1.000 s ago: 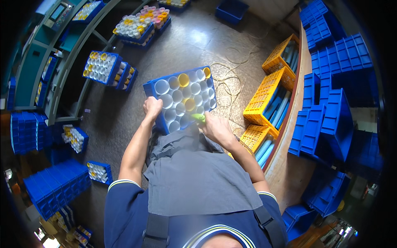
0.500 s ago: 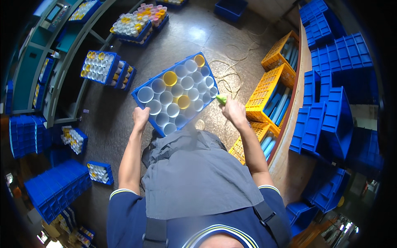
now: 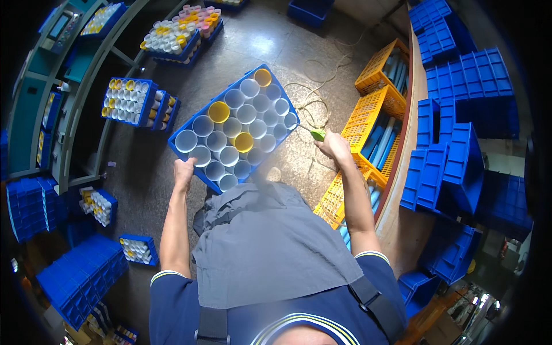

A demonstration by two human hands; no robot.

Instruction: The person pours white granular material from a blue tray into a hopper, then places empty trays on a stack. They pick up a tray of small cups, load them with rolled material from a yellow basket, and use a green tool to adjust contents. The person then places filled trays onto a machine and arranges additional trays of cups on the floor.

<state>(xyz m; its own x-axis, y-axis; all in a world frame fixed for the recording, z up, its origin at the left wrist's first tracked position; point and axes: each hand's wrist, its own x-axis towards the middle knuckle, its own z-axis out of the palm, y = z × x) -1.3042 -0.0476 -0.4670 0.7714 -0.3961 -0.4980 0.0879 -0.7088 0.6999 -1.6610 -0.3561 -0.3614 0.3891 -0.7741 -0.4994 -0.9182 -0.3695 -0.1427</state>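
A blue plastic crate (image 3: 204,179) lies tilted in front of my lap, packed with upright, open-mouthed cups, mostly white (image 3: 186,141), a few yellow (image 3: 219,112). My left hand (image 3: 184,172) is closed on the crate's near left edge, thumb over the rim beside a white cup. In my right hand (image 3: 334,146) is a green air blow gun (image 3: 317,134), its thin nozzle pointing left at the cups by the crate's right corner. The fingers wrap round its handle, partly hidden.
A pale hose (image 3: 315,109) lies coiled on the floor beyond the crate. Yellow baskets (image 3: 363,123) holding blue tubes line the right side, with stacked blue crates (image 3: 471,72) behind. At left stand more cup-filled crates (image 3: 146,106), a machine frame (image 3: 95,75) and a blue crate stack (image 3: 83,276).
The crate with its cups has shifted left in view, along with my left hand. My right hand and the blow gun have drawn slightly right, away from the crate's corner.
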